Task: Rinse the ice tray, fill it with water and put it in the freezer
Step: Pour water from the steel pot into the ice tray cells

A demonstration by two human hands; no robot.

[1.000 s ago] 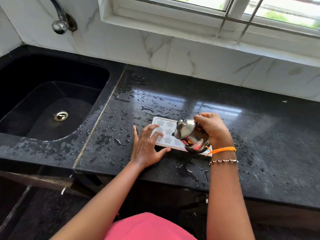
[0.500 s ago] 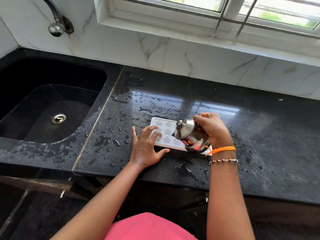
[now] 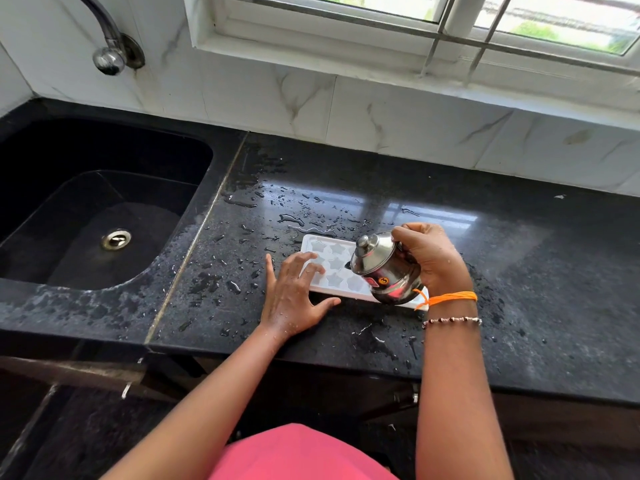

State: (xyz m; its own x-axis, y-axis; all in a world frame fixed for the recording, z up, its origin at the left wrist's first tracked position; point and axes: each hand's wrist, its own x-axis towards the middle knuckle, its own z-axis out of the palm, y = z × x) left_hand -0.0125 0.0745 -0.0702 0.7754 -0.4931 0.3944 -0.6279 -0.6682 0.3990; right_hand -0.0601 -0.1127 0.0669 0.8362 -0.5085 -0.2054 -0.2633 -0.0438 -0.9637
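In the upper left of the frame one curved chrome tap (image 3: 108, 46) hangs over one black stone sink (image 3: 41, 216) with a single steel drain. Right of it, mid-frame, my left hand (image 3: 294, 299) lies flat and spread on the wet black granite counter (image 3: 519, 289), fingertips pressing the near-left edge of the one white plastic ice tray with star-shaped cells (image 3: 332, 268), which sits flat on the counter at centre. I can make out about six stars; the rest are hidden. Just right, my right hand (image 3: 433, 258) grips one small lidded steel pot (image 3: 384, 268), tipped over the tray. I judge the tray light, a little flexible and slippery when wet, so I would lift it level by both short ends.
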